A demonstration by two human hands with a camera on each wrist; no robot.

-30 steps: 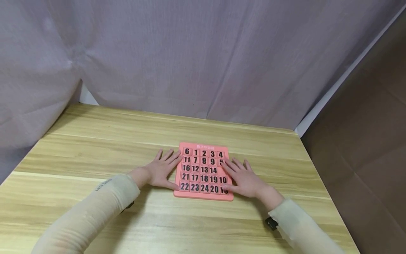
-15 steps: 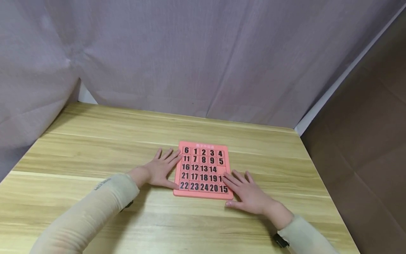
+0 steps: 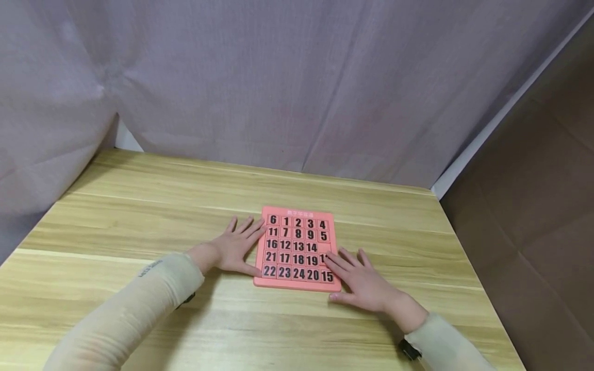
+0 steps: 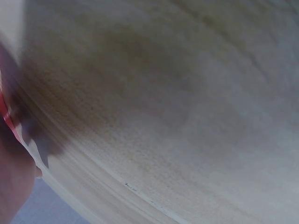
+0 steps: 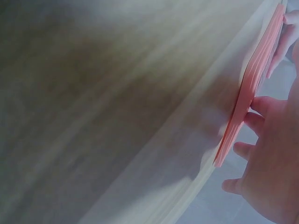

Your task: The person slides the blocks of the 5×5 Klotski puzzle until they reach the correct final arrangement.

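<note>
A pink number-tile puzzle board [image 3: 297,250] is lying flat on the wooden worktop [image 3: 139,216], near the middle and a little to the right. The left hand [image 3: 236,247] is resting flat on the worktop against the board's left edge, its fingers [image 3: 252,226] straight and spread apart. The right hand [image 3: 364,281] is lying at the board's near right corner, its fingers [image 3: 336,260] straight and slightly apart, the tips touching the tiles of the right column. A grey curtain [image 3: 278,82] is hanging behind the far edge.

Both sleeved arms reach forward; the left hand [image 3: 234,249] lies flat with fingers spread, and the right hand [image 3: 363,279] lies flat, fingers straight.
</note>
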